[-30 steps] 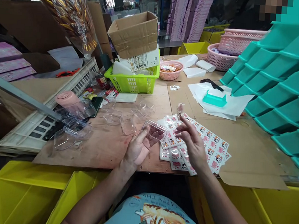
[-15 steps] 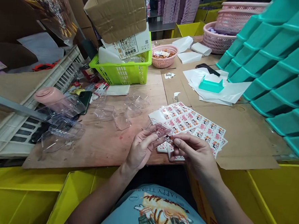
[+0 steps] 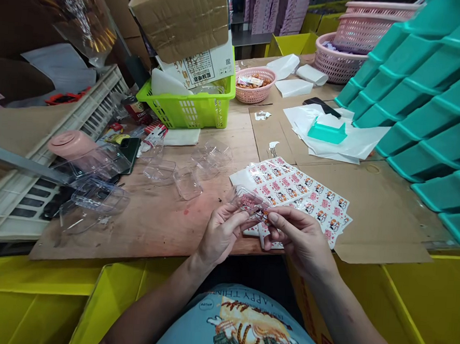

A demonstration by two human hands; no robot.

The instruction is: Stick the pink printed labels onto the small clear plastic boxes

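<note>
Fingers together at the near edge of the table (image 3: pixel 180 226)! Left hand (image 3: pixel 220 236) pinches a clear plastic case (image 3: pixel 237 191) under its thumb; right hand (image 3: pixel 302 236) pinches a sticker (image 3: pixel 262 215) with a cat figure, thumb against forefinger, right up against that case. Sticker sheets (image 3: pixel 324 201), overlapping, at least three, lie just beyond and beneath the hands, crowding that side. Clear cases (image 3: pixel 188 183), at least three, sit in the middle, more piled on the left by one pink bottle (image 3: pixel 73 147). Behind them, one lime basket (image 3: pixel 191 107) bears two cartons (image 3: pixel 180 21), the white one printed with Chinese characters too small to read surely. One small pink basket (image 3: pixel 254 85) here, three bigger ones (image 3: pixel 338 62) stacked farther back! One teal tray (image 3: pixel 328 132) on white paper (image 3: pixel 356 146), teal bins (image 3: pixel 420 116) towering right. And the shirt (image 3: pixel 240 323)? "THIN" is legible.
</note>
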